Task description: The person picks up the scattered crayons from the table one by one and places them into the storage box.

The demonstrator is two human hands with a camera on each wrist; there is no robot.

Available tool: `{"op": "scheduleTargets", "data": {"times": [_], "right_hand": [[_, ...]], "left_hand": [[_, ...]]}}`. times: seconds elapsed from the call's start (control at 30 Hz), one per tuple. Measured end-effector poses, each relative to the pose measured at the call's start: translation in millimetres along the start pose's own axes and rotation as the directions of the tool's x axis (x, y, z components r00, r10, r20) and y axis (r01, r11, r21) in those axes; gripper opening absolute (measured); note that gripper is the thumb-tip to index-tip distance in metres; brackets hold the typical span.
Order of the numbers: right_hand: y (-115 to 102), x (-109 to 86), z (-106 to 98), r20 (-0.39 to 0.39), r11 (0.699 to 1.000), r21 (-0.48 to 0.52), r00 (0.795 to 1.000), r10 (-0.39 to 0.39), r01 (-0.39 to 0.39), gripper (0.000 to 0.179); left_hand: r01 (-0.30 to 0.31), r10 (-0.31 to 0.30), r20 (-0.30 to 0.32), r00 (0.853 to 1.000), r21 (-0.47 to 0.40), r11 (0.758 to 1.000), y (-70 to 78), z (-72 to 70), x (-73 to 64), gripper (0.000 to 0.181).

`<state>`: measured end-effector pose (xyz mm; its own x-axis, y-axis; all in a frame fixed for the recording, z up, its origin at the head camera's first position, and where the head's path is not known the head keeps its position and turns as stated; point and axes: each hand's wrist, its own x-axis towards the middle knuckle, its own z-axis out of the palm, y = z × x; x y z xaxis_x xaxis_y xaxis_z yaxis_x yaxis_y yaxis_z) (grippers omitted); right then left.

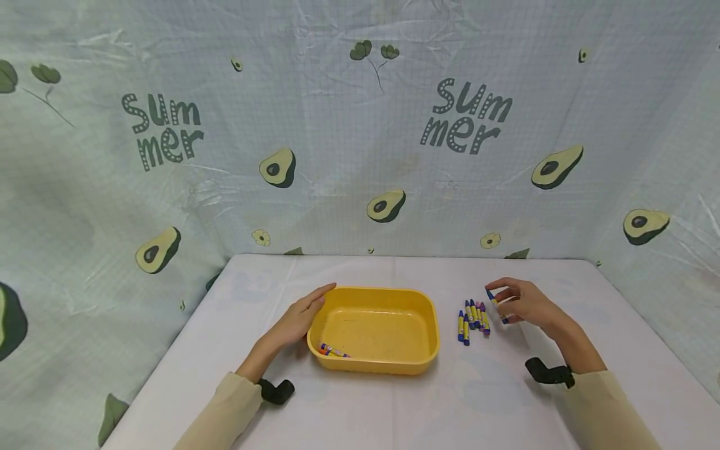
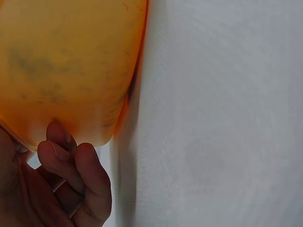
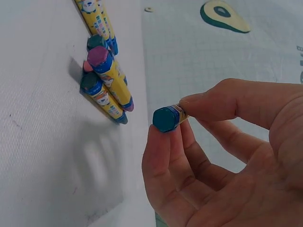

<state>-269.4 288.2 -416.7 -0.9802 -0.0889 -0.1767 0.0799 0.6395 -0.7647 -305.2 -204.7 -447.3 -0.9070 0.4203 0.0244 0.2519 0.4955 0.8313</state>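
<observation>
On the right of the table, my right hand (image 1: pixel 525 304) pinches a blue crayon (image 1: pixel 492 298) between thumb and fingertips, above the tabletop. The right wrist view shows that crayon's flat blue end (image 3: pixel 164 119) facing the camera. Left of this hand lie several crayons (image 1: pixel 472 314) with yellow wrappers, mostly blue, some purple or pink. My left hand (image 1: pixel 300 317) holds the left end of a yellow plastic tray (image 1: pixel 371 367); in the left wrist view its curled fingers (image 2: pixel 92 170) touch the tray's wall. An orange and a blue crayon (image 1: pixel 336 351) lie in the tray's near left corner.
A white cloth covers the table (image 1: pixel 394 412). Behind it and at the sides hangs a pale curtain (image 1: pixel 332 125) printed with avocados and lettering. A black wrist mount sits on each arm.
</observation>
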Motion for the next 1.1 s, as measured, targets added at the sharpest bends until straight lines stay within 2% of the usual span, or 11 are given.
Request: {"op": "scheduleTargets", "data": {"times": [0.57,0.83,1.1], "right_hand": [[-23,-5.6,16,-0.005,0.999,-0.009,0.999,-0.051,0.050,0.057],[-50,2.8,28,0.019,0.994,0.005,0.994,-0.111,0.110,0.052],[-81,17.7,44,0.063,0.982,0.016,0.980,-0.189,0.188,0.051]], "left_hand": [[-0.016,0.016,0.014,1.000,-0.011,1.000,-3.3,-1.4,-3.7,0.047],[-0.003,0.003,0.006,1.000,-0.004,1.000,-6.7,-0.6,-5.0,0.047],[-0.017,0.017,0.001,1.000,0.010,1.000,-5.6,0.0,-4.0,0.048]]}}
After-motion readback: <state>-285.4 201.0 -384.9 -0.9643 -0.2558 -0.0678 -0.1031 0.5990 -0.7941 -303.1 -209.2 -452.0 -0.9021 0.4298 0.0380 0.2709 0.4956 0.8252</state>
